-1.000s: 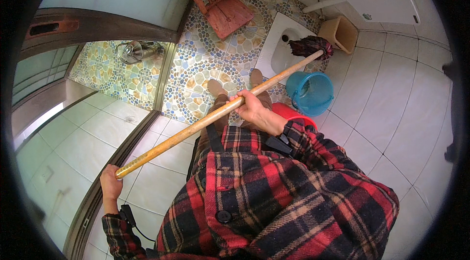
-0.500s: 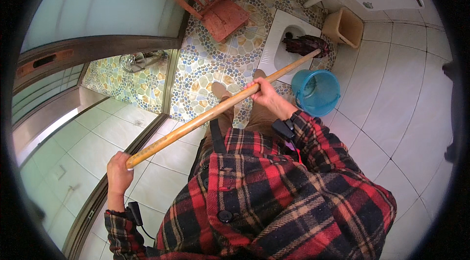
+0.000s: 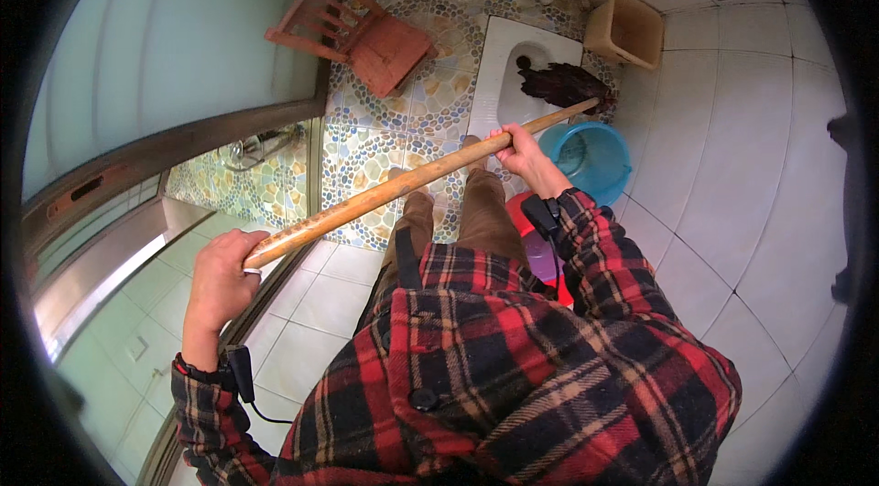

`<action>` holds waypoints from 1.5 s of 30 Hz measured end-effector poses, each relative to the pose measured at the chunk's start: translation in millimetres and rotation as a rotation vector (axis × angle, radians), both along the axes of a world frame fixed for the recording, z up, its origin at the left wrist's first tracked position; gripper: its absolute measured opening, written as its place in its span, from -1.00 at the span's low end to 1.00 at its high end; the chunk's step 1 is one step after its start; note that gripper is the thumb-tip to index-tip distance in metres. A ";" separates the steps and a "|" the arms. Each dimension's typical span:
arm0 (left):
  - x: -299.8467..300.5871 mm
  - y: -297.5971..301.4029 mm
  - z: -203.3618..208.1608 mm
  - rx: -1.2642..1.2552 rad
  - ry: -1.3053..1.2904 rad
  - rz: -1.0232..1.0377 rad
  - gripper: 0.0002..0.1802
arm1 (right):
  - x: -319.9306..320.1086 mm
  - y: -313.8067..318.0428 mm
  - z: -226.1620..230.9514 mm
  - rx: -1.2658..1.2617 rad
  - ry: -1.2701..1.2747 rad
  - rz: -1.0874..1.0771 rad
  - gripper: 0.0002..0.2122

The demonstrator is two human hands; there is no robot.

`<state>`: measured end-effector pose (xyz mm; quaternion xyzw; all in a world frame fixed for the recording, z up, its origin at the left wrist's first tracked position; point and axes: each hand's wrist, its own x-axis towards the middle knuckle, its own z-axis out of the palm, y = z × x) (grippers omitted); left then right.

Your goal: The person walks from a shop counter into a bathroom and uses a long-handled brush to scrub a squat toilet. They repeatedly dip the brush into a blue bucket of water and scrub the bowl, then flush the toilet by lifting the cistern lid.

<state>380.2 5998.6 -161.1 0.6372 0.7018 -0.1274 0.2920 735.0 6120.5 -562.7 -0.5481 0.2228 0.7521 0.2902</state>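
Observation:
A long-handled mop slants across the view, its wooden handle (image 3: pixel 394 189) running from lower left to upper right. My left hand (image 3: pixel 220 274) is closed around the near end, with a white ring on one finger. Farther along, my right hand (image 3: pixel 527 161) grips the handle from the right. The dark, wet-looking mop head (image 3: pixel 563 85) lies spread over the right side of a white squat toilet (image 3: pixel 488 60), partly covering the bowl beside the dark drain hole. Close by the mop head stands a light blue bucket (image 3: pixel 595 156), its left rim behind the handle and my hand.
A reddish wooden chair (image 3: pixel 389 48) stands at the far left of the patterned floor. A beige bin (image 3: pixel 632 27) is beyond the mop head. Sliding door frames (image 3: pixel 183 138) run along my left, near the handle's end. Red and purple items (image 3: pixel 542 257) show under my right forearm.
My left hand and the handle's near end have risen. The mop head is spread flatter and sits slightly rightward over the toilet. The view has shifted, showing more red and purple beneath my right arm.

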 end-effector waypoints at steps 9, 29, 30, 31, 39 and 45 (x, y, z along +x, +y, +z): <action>90.8 79.2 27.5 0.173 -0.494 -0.180 -0.53 | 68.9 25.1 11.4 0.227 -0.230 0.043 -0.85; 199.4 141.7 13.9 0.379 -1.000 -0.514 -0.54 | 120.0 12.7 89.5 0.904 -1.233 1.050 -0.48; 201.2 144.4 11.4 0.351 -1.059 -0.567 -0.50 | 120.2 6.8 94.7 0.919 -1.231 0.979 -0.51; 203.1 147.7 7.8 0.323 -1.119 -0.608 -0.47 | 120.2 4.4 98.7 0.890 -1.254 0.946 -0.51; 212.8 166.7 -41.0 -0.219 -1.233 -0.558 -0.42 | 166.8 -30.2 164.3 1.037 -1.321 0.478 -0.51; 246.7 175.7 -91.7 -0.375 -1.193 -0.362 -0.61 | 182.8 -61.0 223.1 0.878 -1.328 0.443 -0.61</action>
